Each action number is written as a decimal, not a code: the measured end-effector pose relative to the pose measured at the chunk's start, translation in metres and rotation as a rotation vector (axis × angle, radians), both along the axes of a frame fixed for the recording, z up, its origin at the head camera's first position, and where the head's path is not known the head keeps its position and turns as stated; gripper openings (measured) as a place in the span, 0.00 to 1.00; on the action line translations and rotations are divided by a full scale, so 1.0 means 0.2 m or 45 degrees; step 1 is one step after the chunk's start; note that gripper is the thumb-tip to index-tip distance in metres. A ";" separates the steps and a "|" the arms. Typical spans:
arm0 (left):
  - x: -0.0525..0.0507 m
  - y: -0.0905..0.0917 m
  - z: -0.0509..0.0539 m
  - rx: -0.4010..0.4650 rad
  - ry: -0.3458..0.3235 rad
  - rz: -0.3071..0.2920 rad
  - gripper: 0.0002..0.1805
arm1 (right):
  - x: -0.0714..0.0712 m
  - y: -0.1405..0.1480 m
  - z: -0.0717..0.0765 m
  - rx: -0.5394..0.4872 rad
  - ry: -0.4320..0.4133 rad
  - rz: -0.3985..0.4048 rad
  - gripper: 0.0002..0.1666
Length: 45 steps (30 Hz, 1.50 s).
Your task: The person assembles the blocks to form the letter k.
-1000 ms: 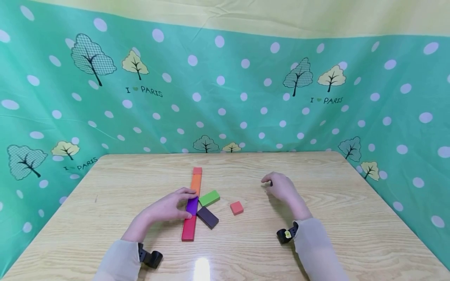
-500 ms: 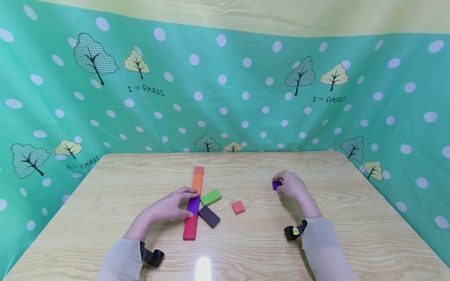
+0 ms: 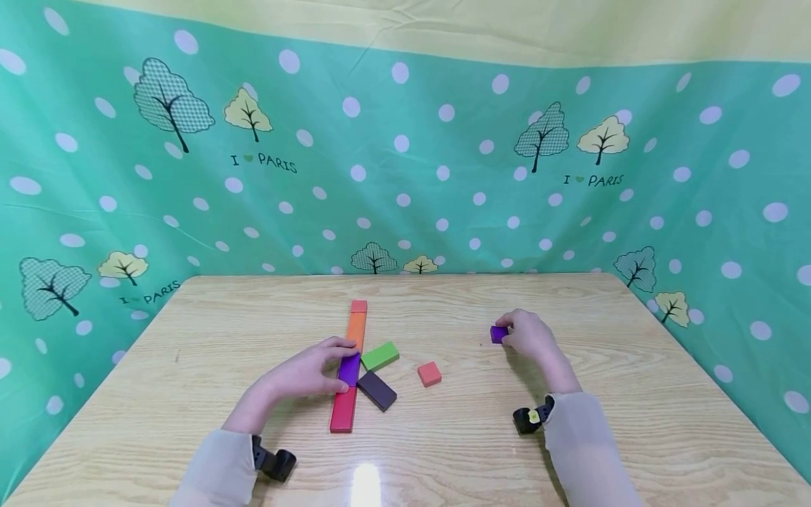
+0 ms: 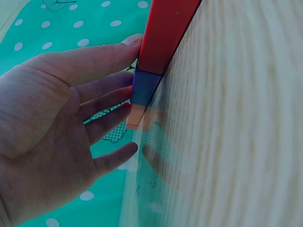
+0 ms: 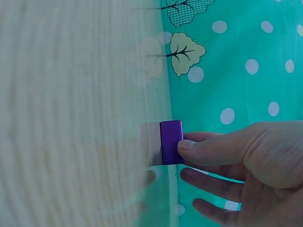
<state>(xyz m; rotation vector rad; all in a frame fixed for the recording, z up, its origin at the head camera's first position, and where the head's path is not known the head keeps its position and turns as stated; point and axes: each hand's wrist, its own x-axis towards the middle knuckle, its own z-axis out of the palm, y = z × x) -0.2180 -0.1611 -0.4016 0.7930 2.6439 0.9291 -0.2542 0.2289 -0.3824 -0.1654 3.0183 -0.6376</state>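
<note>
My left hand point(image 3: 309, 372) rests on a row of blocks, thumb and fingertips touching the purple block point(image 3: 349, 370) near its ends. At its near end lies a red block point(image 3: 342, 410); at its far end an orange block point(image 3: 356, 328), topped by a small coral block point(image 3: 359, 306). In the left wrist view, the fingers of the left hand point(image 4: 61, 104) look fairly straight. My right hand point(image 3: 532, 336) pinches a small purple block point(image 5: 171, 143) between thumb and index finger, at the tabletop. Its other fingers extend loosely below in the right wrist view.
Right of the row, a green block point(image 3: 380, 356) and a dark block point(image 3: 377, 391) lie slanted close to it. A coral square block point(image 3: 429, 374) sits between the hands on the wooden table point(image 3: 456, 451). Behind hangs a teal dotted cloth point(image 3: 405, 232).
My right hand has shifted a little to the right, and its purple block, earlier mostly hidden, now shows. My left hand stays on the row. The last half second brings almost no movement.
</note>
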 end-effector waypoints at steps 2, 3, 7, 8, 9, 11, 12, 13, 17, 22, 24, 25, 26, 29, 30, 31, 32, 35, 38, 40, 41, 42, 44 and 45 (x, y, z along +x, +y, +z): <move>0.00 0.00 0.00 -0.001 -0.001 0.002 0.34 | 0.00 0.00 0.00 -0.008 0.001 -0.007 0.18; 0.00 0.00 0.00 -0.001 -0.001 0.002 0.34 | 0.00 0.00 0.00 -0.011 0.003 -0.011 0.18; 0.00 0.01 0.01 0.000 -0.001 0.000 0.34 | 0.00 0.01 -0.01 -0.011 0.017 -0.021 0.18; 0.00 0.01 0.01 -0.001 0.000 0.000 0.34 | 0.00 0.01 -0.01 -0.011 0.019 -0.021 0.18; 0.00 0.01 0.01 0.001 -0.003 -0.001 0.34 | 0.00 0.01 -0.01 -0.010 0.021 -0.021 0.18; 0.00 0.01 0.01 0.001 -0.006 0.000 0.34 | 0.00 0.00 -0.01 -0.004 0.023 -0.018 0.18; 0.00 0.01 0.01 0.000 -0.006 0.001 0.34 | 0.00 0.00 -0.01 -0.001 0.027 -0.018 0.18; 0.00 0.01 0.01 0.001 -0.008 0.003 0.34 | 0.00 0.00 -0.01 0.001 0.028 -0.018 0.18; 0.00 0.01 0.01 -0.001 -0.011 0.007 0.34 | 0.00 -0.01 0.00 0.030 0.043 -0.009 0.17; 0.01 0.01 0.02 -0.002 -0.009 0.008 0.33 | 0.01 -0.03 0.00 0.049 0.048 0.001 0.17; 0.01 0.01 0.02 -0.002 -0.006 0.008 0.33 | 0.01 -0.04 0.00 0.055 0.050 0.005 0.17; 0.01 0.01 0.02 -0.003 -0.005 0.008 0.33 | 0.01 -0.04 0.00 0.054 0.050 0.007 0.17; 0.01 0.01 0.02 -0.002 -0.006 0.008 0.33 | 0.01 -0.05 0.01 0.051 0.051 0.009 0.17; 0.01 0.01 0.02 -0.002 -0.006 0.008 0.33 | 0.01 -0.06 0.00 0.047 0.054 0.015 0.17; 0.01 0.01 0.02 -0.002 -0.006 0.008 0.33 | 0.01 -0.06 0.00 0.045 0.054 0.015 0.17; 0.01 0.01 0.02 -0.002 -0.006 0.007 0.33 | 0.01 -0.06 0.00 0.040 0.051 0.013 0.17; 0.01 0.01 0.02 -0.003 -0.006 0.007 0.33 | 0.01 -0.06 0.00 0.040 0.050 0.012 0.17; 0.01 0.01 0.02 -0.001 -0.007 0.004 0.33 | 0.01 -0.07 0.00 0.046 0.047 0.014 0.17; 0.01 0.01 0.02 0.003 -0.011 0.004 0.33 | 0.01 -0.08 0.00 0.050 0.047 0.022 0.17; 0.01 0.01 0.03 0.004 -0.013 0.006 0.33 | 0.01 -0.09 0.00 0.048 0.049 0.025 0.17; 0.01 0.01 0.03 0.003 -0.012 0.005 0.33 | 0.01 -0.09 0.00 0.046 0.051 0.025 0.17; 0.01 0.01 0.03 0.003 -0.011 0.004 0.33 | 0.01 -0.10 0.00 0.045 0.054 0.026 0.17; 0.01 0.01 0.03 0.004 -0.011 0.002 0.33 | 0.01 -0.10 0.00 0.045 0.062 0.029 0.17; 0.01 0.01 0.03 0.004 -0.011 0.001 0.33 | 0.01 -0.10 -0.01 0.045 0.064 0.030 0.17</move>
